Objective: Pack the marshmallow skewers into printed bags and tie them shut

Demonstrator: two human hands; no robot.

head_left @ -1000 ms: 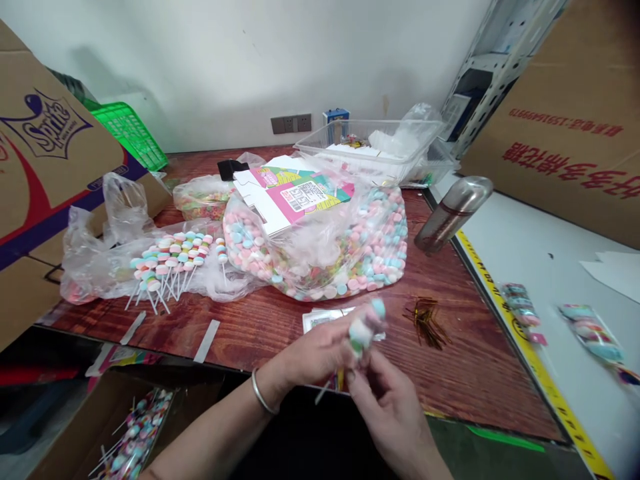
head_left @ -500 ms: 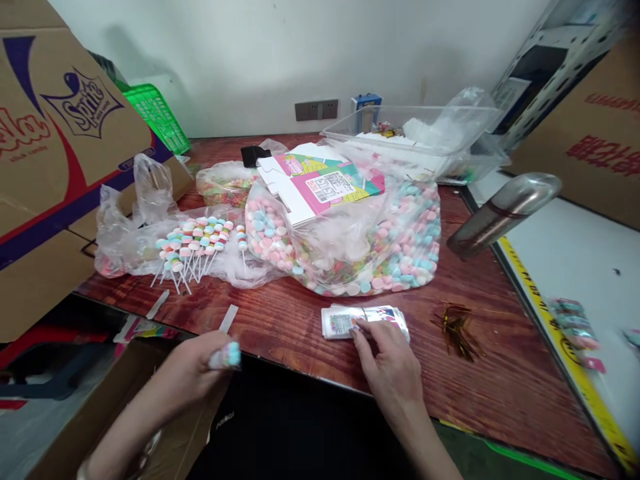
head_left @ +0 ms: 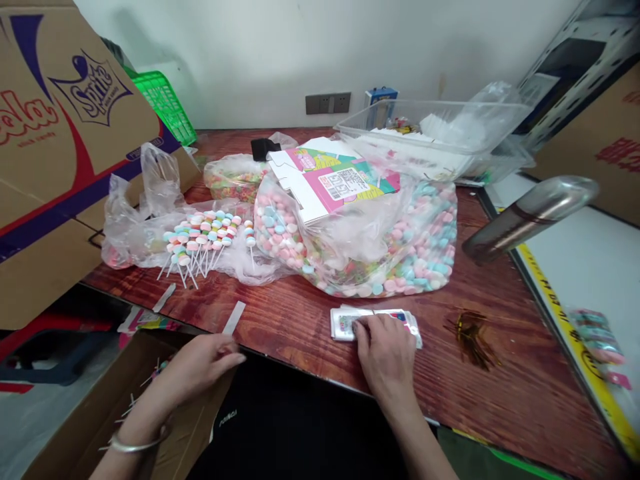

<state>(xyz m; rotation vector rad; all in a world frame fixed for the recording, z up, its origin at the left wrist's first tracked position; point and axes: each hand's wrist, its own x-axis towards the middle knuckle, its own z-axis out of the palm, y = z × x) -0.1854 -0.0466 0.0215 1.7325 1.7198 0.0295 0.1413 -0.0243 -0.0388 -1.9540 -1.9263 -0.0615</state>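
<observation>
My left hand (head_left: 200, 363) hangs over an open cardboard box (head_left: 95, 417) below the table's front edge, fingers stretched out, nothing visible in them. Candy lollipops lie in that box. My right hand (head_left: 386, 352) rests on the wooden table, its fingertips pressing on a small stack of printed clear packets (head_left: 350, 321). Behind the stack lies a large clear bag of pastel candy discs (head_left: 370, 260). A bunch of candy lollipops on white sticks (head_left: 205, 240) lies on plastic at the left.
A flattened pink printed carton (head_left: 335, 180) lies on the candy bag. Gold twist ties (head_left: 473, 330) lie right of the packets. A steel flask (head_left: 530, 217), a clear tub (head_left: 435, 133), a Sprite carton (head_left: 60, 147), a green basket (head_left: 165, 107) and wrapped lollipops (head_left: 597, 333) surround the table.
Both hands held a lollipop together a second ago. My left hand carried it down to the box and now shows empty; my right hand moved onto the packet stack.
</observation>
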